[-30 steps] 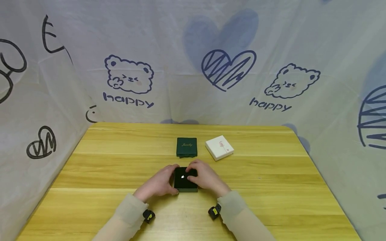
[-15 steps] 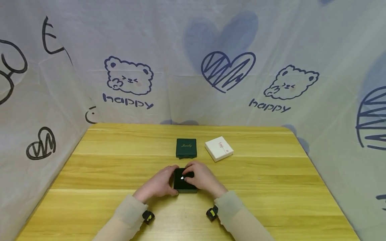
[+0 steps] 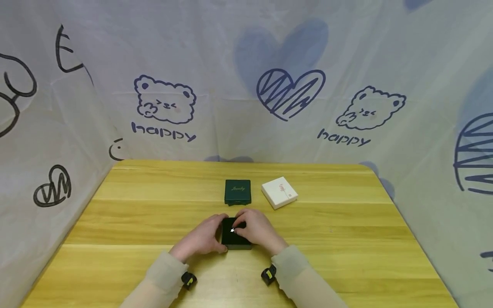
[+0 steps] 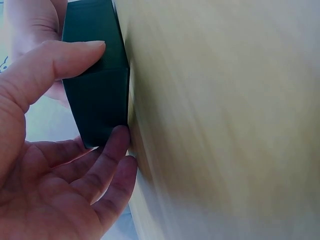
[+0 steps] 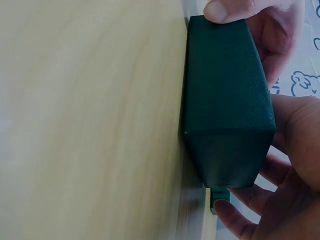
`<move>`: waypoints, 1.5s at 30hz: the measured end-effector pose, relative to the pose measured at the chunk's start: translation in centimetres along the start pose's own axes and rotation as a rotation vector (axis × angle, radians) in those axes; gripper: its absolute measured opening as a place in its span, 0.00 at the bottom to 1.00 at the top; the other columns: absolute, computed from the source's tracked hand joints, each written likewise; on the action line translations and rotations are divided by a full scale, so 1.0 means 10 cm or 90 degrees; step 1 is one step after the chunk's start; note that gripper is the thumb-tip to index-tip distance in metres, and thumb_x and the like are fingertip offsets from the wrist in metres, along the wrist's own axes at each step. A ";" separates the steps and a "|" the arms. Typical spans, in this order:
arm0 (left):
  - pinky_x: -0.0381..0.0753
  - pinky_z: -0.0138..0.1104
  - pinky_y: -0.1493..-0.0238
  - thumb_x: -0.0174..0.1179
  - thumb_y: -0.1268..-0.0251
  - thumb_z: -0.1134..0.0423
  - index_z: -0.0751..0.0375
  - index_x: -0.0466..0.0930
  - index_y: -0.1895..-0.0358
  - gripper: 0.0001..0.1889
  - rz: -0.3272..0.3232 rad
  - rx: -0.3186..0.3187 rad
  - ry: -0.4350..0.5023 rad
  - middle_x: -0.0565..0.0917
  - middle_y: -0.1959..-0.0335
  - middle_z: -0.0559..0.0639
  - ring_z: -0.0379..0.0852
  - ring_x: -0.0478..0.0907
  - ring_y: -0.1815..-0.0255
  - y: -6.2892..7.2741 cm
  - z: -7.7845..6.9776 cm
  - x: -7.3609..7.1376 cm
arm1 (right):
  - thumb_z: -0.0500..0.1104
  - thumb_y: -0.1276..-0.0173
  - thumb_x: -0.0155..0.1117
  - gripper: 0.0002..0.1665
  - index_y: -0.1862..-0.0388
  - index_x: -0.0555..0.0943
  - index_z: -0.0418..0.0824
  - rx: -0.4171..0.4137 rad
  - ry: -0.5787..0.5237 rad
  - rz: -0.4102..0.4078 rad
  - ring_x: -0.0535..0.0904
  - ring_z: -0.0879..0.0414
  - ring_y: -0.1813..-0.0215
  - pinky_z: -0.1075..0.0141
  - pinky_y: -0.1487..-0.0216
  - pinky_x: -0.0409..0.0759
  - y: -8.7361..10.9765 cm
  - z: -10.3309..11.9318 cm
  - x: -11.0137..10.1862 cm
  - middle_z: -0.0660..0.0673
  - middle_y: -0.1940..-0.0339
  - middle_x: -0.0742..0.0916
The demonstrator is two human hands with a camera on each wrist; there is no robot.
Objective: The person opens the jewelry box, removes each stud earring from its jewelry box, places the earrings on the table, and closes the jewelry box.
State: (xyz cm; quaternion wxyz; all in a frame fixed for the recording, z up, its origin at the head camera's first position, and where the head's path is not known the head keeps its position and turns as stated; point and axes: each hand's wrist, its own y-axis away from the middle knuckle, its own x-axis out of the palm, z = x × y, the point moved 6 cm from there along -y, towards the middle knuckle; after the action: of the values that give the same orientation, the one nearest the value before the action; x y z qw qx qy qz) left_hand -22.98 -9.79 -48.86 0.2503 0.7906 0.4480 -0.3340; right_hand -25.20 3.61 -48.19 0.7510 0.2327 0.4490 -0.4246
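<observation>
An open dark green jewellery box (image 3: 239, 247) with a black inside lies near the middle of the table in the head view. My left hand (image 3: 204, 237) grips its left end, thumb on the near wall and fingers round the far corner; the left wrist view shows the thumb flat on the green box (image 4: 97, 95). A tiny bright star-shaped piece (image 3: 232, 230) sits on the black inside. Over the box, my right hand (image 3: 258, 229) has its curled thumb and forefinger tips right at the star. Whether they pinch it cannot be made out; the box (image 5: 225, 80) hides those tips in the right wrist view.
Behind the open box lies a square green piece (image 3: 237, 191) with gold lettering, lid or box. To its right a white box (image 3: 280, 192) with a pink print sits at an angle. A pale cloth (image 3: 231, 111) with drawings hangs behind the wooden table (image 3: 135, 205).
My right hand has moved left across the box until its fingertips reached the star, its thumb and forefinger drawing closer together. The left hand keeps its grip on the box.
</observation>
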 end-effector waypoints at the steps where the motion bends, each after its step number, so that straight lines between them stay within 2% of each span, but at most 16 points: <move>1: 0.74 0.50 0.44 0.78 0.58 0.65 0.70 0.67 0.34 0.43 0.000 0.000 0.002 0.76 0.47 0.59 0.52 0.74 0.50 0.00 0.00 0.00 | 0.42 0.37 0.72 0.05 0.62 0.90 0.45 0.002 0.000 0.000 0.79 0.50 0.46 0.55 0.42 0.75 0.00 0.00 0.01 0.47 0.49 0.84; 22: 0.74 0.50 0.45 0.78 0.58 0.66 0.71 0.67 0.35 0.42 0.003 0.019 0.019 0.76 0.48 0.60 0.52 0.74 0.51 0.04 0.01 0.04 | 0.41 0.37 0.71 0.05 0.64 0.90 0.43 0.006 -0.035 0.008 0.78 0.50 0.45 0.55 0.41 0.74 0.02 0.01 0.05 0.45 0.48 0.85; 29: 0.74 0.50 0.47 0.78 0.58 0.66 0.71 0.67 0.35 0.42 0.002 0.024 0.015 0.76 0.49 0.59 0.51 0.74 0.52 0.03 0.00 0.04 | 0.40 0.38 0.72 0.02 0.69 0.89 0.43 0.022 -0.060 0.010 0.78 0.50 0.45 0.55 0.41 0.74 0.00 0.00 0.06 0.45 0.49 0.84; 37: 0.75 0.50 0.47 0.78 0.57 0.66 0.71 0.67 0.35 0.42 0.000 0.024 0.013 0.76 0.49 0.59 0.51 0.73 0.53 0.02 0.01 0.03 | 0.38 0.39 0.72 0.07 0.76 0.86 0.48 0.045 -0.100 0.023 0.77 0.48 0.43 0.53 0.39 0.73 -0.02 -0.04 0.07 0.43 0.47 0.84; 45: 0.75 0.49 0.48 0.78 0.58 0.65 0.70 0.67 0.36 0.42 -0.004 0.024 0.011 0.76 0.49 0.58 0.51 0.73 0.54 0.01 0.02 0.02 | 0.38 0.39 0.72 0.08 0.77 0.85 0.48 0.025 -0.124 0.025 0.77 0.48 0.42 0.53 0.39 0.73 -0.01 -0.04 0.04 0.42 0.46 0.83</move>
State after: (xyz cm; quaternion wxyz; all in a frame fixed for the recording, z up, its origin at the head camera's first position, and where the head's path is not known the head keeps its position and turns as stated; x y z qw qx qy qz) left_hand -22.91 -9.84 -49.15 0.2306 0.7967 0.4462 -0.3362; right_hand -25.44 3.71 -48.71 0.7945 0.2137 0.3608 -0.4392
